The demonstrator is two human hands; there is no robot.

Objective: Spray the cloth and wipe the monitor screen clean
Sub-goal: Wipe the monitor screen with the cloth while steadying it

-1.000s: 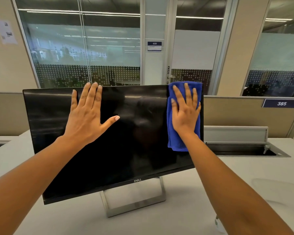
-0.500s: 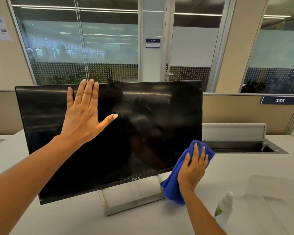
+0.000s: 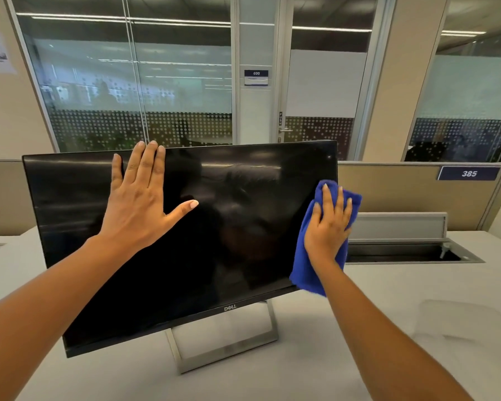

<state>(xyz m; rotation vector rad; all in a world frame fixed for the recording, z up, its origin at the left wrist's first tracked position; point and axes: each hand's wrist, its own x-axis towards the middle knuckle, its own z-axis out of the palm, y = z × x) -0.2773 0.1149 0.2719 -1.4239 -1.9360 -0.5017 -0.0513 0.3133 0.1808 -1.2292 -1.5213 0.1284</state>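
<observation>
A black monitor with a dark, streaky screen stands on a silver stand on the white desk. My left hand lies flat on the upper left part of the screen, fingers spread, reaching its top edge. My right hand presses a folded blue cloth against the screen's right edge, about mid-height. Part of the cloth hangs below my palm, past the monitor's lower right corner. The spray bottle is out of view.
The white desk runs under and around the monitor. Behind it to the right is an open cable tray with a raised lid. Beige partitions and glass office walls stand behind.
My right hand swept the cloth down the screen's right side to below its bottom corner, then came back up to mid-height. My left hand stayed flat on the screen.
</observation>
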